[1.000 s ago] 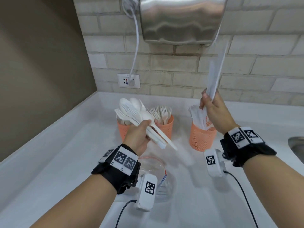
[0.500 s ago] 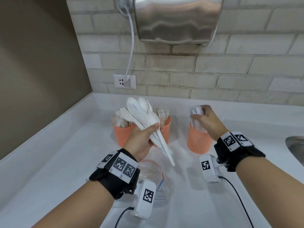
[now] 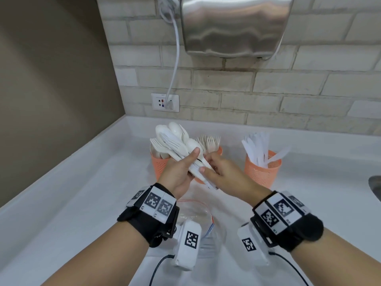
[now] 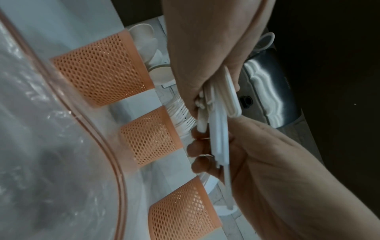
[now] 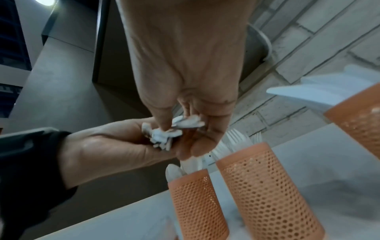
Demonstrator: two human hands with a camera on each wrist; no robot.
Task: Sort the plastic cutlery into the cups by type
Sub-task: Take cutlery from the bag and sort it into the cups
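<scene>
My left hand (image 3: 188, 162) grips a bundle of white plastic spoons and forks (image 3: 175, 139) above the cups, heads pointing up and left. My right hand (image 3: 208, 165) pinches the handle ends of that bundle (image 5: 164, 136), touching the left hand (image 5: 123, 142). Three orange mesh cups stand in a row: the left cup (image 3: 157, 165) holds spoons, the middle cup (image 4: 150, 136) holds forks (image 3: 210, 141), the right cup (image 3: 261, 172) holds knives (image 3: 257, 145). In the head view my hands hide most of the middle cup.
A clear zip bag (image 3: 198, 215) lies on the white counter (image 3: 82, 193) under my wrists. A steel hand dryer (image 3: 233, 25) hangs on the brick wall above, its cord plugged into a socket (image 3: 165, 102). A sink edge (image 3: 375, 188) shows at far right.
My right hand lowered the knives into the right cup, let go of them, and moved left to the bundle's handles. The left hand kept its grip on the bundle.
</scene>
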